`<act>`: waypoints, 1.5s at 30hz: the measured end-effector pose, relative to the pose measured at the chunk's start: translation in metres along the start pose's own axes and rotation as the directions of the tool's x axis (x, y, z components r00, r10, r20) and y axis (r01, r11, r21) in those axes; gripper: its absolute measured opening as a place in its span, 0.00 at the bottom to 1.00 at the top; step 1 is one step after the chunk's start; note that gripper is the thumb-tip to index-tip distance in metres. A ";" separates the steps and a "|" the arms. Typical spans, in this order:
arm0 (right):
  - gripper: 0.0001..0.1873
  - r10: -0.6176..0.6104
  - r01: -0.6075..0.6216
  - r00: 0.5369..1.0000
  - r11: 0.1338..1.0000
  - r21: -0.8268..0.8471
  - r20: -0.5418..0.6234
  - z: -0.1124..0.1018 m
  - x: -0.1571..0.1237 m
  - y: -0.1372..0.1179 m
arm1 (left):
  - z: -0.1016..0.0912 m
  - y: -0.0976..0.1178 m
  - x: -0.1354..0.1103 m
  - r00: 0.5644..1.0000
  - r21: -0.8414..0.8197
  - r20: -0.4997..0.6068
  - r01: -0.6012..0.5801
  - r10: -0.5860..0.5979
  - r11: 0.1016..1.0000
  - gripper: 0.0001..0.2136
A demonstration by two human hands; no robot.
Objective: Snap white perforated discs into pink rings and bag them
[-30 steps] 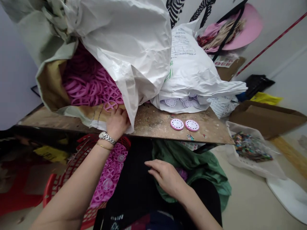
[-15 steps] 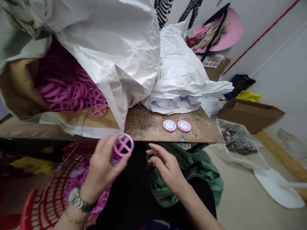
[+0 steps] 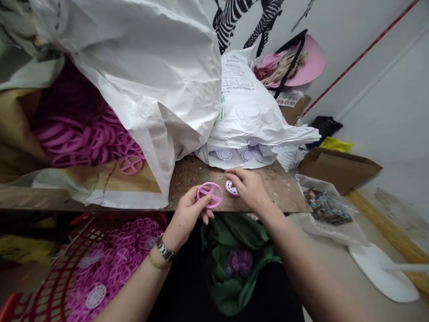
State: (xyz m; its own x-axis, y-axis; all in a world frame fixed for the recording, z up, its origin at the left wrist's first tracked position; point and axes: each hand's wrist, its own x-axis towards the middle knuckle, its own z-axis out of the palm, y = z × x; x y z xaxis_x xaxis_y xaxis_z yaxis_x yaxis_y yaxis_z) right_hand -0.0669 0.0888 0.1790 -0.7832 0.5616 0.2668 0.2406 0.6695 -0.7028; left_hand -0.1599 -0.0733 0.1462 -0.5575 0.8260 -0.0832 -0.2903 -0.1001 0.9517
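Note:
My left hand holds a pink spoked ring at the front edge of the wooden board. My right hand rests on the board with its fingers on a pink-rimmed white disc; a second disc that lay beside it is hidden under the hand. A large white sack at the left spills several pink spoked rings. A smaller white bag behind my right hand holds several white discs.
A red basket of pink rings and discs sits low at the left. Green cloth with a few purple pieces lies in my lap. A cardboard box and a clear bag of coloured bits are at the right.
My left hand took a pink ring from the sack and brought it to the board's front edge. My right hand rose from my lap onto the discs on the board.

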 end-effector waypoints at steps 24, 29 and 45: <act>0.07 0.183 -0.226 0.968 0.935 -0.275 -0.175 0.007 0.100 0.058 | -0.002 -0.006 0.007 0.991 -0.133 -0.125 0.037 -0.053 0.990 0.17; 0.09 0.040 -0.009 0.984 0.984 0.177 -0.175 -0.002 0.053 0.042 | -0.001 -0.005 0.005 0.989 -0.147 -0.118 0.066 -0.083 0.987 0.12; 0.17 -0.489 0.466 0.857 0.870 -0.163 -0.159 -0.005 -0.071 0.010 | 0.018 0.003 -0.015 0.957 -0.331 0.204 0.267 -0.207 0.905 0.10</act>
State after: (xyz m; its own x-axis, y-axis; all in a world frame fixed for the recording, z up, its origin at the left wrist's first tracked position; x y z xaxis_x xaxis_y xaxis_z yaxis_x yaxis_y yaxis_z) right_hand -0.0056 0.0583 0.1562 -0.6983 0.2310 0.6775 -0.0627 0.9231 -0.3794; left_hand -0.1385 -0.0757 0.1560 -0.3143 0.9244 -0.2161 -0.6691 -0.0542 0.7412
